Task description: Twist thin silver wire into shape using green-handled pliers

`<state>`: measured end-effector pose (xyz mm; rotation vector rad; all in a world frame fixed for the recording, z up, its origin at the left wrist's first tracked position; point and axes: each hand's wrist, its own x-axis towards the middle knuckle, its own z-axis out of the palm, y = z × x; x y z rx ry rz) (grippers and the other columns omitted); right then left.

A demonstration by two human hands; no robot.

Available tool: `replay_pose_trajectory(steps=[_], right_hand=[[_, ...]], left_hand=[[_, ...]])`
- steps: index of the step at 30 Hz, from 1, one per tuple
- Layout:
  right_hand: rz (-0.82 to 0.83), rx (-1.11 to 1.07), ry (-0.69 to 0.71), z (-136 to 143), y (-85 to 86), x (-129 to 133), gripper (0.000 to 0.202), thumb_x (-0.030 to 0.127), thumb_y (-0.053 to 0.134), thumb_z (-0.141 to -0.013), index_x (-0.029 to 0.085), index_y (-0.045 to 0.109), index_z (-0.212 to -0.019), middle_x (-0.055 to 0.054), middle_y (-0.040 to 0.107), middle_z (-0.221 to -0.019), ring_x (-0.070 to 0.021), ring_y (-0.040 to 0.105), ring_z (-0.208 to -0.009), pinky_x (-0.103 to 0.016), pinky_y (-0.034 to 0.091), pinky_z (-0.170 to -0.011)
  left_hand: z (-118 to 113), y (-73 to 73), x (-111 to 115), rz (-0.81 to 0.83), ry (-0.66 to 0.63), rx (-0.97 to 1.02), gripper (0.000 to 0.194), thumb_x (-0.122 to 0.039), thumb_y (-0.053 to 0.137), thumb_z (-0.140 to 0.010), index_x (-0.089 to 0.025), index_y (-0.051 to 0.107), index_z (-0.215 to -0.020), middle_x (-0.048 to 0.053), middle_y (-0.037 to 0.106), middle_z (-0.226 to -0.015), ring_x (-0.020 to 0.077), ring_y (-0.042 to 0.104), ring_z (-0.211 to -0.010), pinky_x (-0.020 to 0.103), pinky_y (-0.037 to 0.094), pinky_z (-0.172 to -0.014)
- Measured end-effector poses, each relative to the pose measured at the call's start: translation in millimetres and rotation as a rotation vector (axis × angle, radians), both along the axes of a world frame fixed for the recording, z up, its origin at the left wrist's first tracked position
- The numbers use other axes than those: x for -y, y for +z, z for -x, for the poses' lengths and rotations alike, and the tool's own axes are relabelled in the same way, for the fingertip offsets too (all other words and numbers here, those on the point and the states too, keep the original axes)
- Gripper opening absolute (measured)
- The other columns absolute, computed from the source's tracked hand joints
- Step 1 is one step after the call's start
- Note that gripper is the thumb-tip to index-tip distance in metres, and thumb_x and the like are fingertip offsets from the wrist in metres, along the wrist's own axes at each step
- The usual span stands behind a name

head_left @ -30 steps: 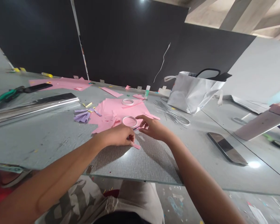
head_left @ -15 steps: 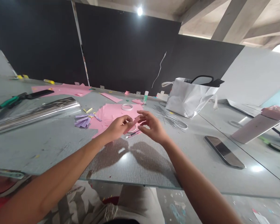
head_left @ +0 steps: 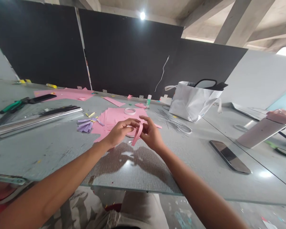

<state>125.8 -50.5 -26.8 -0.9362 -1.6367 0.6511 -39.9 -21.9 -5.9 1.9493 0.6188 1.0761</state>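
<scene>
A narrow pink paper strip (head_left: 137, 135) hangs down between my two hands, just above the glass table (head_left: 62, 149). My left hand (head_left: 120, 131) pinches its upper end from the left. From the right, my right hand (head_left: 151, 133) closes its fingers on the same strip. Behind my hands lie pink paper sheets (head_left: 114, 116). One roll of tape (head_left: 130, 111) rests on them. A second roll of tape (head_left: 131, 134) is mostly hidden by my fingers.
Purple paper bits (head_left: 85, 124) lie left of the sheets, with a silver foil roll (head_left: 35, 119) and green-handled pliers (head_left: 11, 105) further left. A white bag (head_left: 193, 100), thin wires (head_left: 175, 122), a glue bottle (head_left: 148, 100), a phone (head_left: 230, 156) and a pink bottle (head_left: 264, 130) are to the right.
Both hands have lifted off the table with the pink strip. The strip now hangs upright between them, held by both hands, and the hands have come closer together.
</scene>
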Motion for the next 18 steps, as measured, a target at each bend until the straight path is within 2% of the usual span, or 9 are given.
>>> replay_pose_trajectory(steps=[2,4,8,10,13,15,18], right_hand=[[0.024,-0.015,0.057,1.6,0.2,1.9,0.058,0.022,0.060,-0.073,0.020,0.039,-0.128,0.006,0.056,-0.070,-0.0098,0.049,-0.059,-0.025,0.040,-0.058],[0.031,-0.005,0.114,4.0,-0.2,3.6,0.061,0.023,0.061,-0.074,0.021,0.036,-0.129,0.005,0.058,-0.072,-0.0098,0.050,-0.059,-0.024,0.040,-0.058],[0.043,0.023,0.150,9.6,-2.1,4.2,0.055,0.025,0.060,-0.077,0.022,0.040,-0.129,0.006,0.057,-0.070,-0.0103,0.050,-0.059,-0.024,0.041,-0.057],[0.031,-0.022,0.073,10.0,-1.7,3.3,0.048,0.030,0.060,-0.078,0.022,0.047,-0.124,0.001,0.060,-0.079,-0.0122,0.055,-0.066,-0.027,0.045,-0.060],[-0.053,-0.053,-0.145,5.5,2.2,2.8,0.025,0.031,0.058,-0.081,0.020,0.063,-0.103,-0.006,0.064,-0.095,-0.0148,0.059,-0.077,-0.030,0.049,-0.069],[-0.120,-0.009,-0.234,1.1,5.8,4.2,0.017,0.029,0.056,-0.083,0.020,0.068,-0.091,-0.006,0.065,-0.091,-0.0153,0.059,-0.078,-0.031,0.049,-0.072],[-0.193,0.081,-0.241,-2.8,10.3,8.1,0.017,0.025,0.056,-0.084,0.021,0.071,-0.088,-0.004,0.066,-0.084,-0.0152,0.059,-0.076,-0.030,0.048,-0.072]], left_hand=[[-0.4,0.1,0.9,-0.092,0.064,-0.026,0.019,-0.023,0.055,-0.078,-0.019,0.068,-0.091,0.006,0.067,-0.111,0.0193,0.062,-0.101,0.031,0.048,-0.083],[-2.2,-0.1,2.2,-0.128,0.128,-0.043,0.017,-0.027,0.060,-0.077,-0.018,0.067,-0.091,0.005,0.070,-0.097,0.0172,0.063,-0.089,0.029,0.049,-0.077],[-5.4,-0.7,2.4,-0.026,0.221,0.089,0.023,-0.037,0.069,-0.073,-0.017,0.061,-0.082,0.001,0.066,-0.077,0.0134,0.061,-0.069,0.026,0.048,-0.065],[-5.3,-0.7,0.2,0.082,0.231,0.191,0.032,-0.039,0.072,-0.070,-0.018,0.057,-0.088,-0.001,0.065,-0.073,0.0124,0.060,-0.064,0.025,0.048,-0.061],[-3.8,-0.4,-4.2,0.207,0.253,0.304,0.041,-0.040,0.077,-0.065,-0.018,0.056,-0.092,-0.002,0.064,-0.071,0.0109,0.058,-0.059,0.024,0.048,-0.058],[-2.9,-0.1,-6.3,0.242,0.257,0.332,0.040,-0.042,0.078,-0.063,-0.016,0.058,-0.085,-0.001,0.063,-0.070,0.0101,0.057,-0.058,0.024,0.048,-0.057],[-2.7,0.3,-6.8,0.249,0.218,0.295,0.039,-0.047,0.077,-0.064,-0.016,0.060,-0.080,-0.001,0.060,-0.066,0.0098,0.055,-0.057,0.024,0.047,-0.057]])
